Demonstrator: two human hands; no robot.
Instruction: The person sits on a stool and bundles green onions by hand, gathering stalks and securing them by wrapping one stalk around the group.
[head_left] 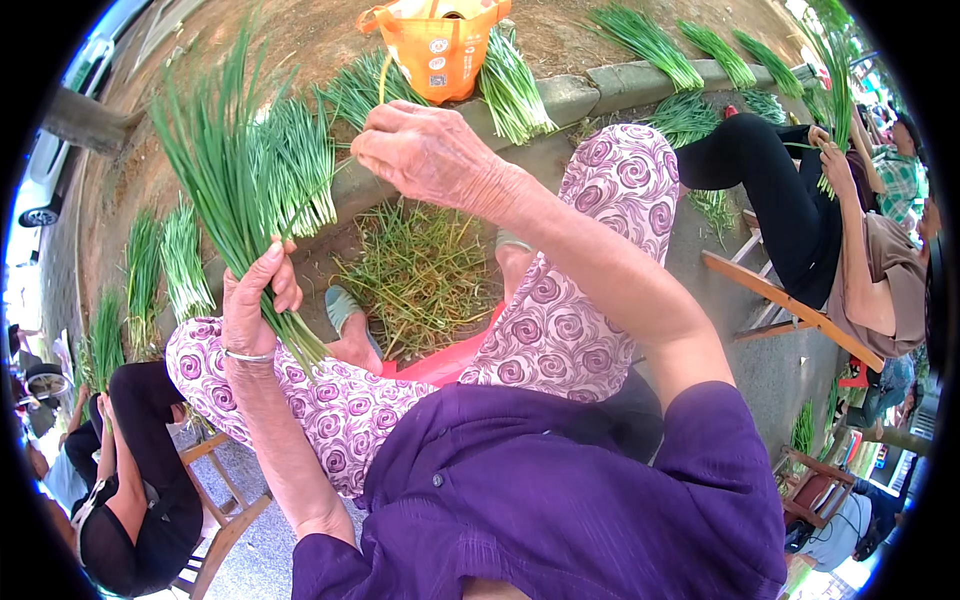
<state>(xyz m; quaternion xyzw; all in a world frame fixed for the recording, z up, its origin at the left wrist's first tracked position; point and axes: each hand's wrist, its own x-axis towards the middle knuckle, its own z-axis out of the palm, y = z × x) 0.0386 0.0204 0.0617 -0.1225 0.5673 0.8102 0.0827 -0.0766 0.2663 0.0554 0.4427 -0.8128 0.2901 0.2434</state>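
My left hand, with a bracelet at the wrist, is closed around a bunch of long green chives. The leaf tips fan upward to the left and the pale stem ends point down over my left thigh. My right hand is raised to the right of the bunch, its fingers pinched together. A thin yellow blade rises from those fingers, in front of the orange bag. Between my feet lies a heap of yellow-green chive trimmings.
An orange bag stands on the stone kerb ahead. Several chive bunches lie along the kerb. People sit on both sides; one at right holds chives. A wooden chair is at right, another at left.
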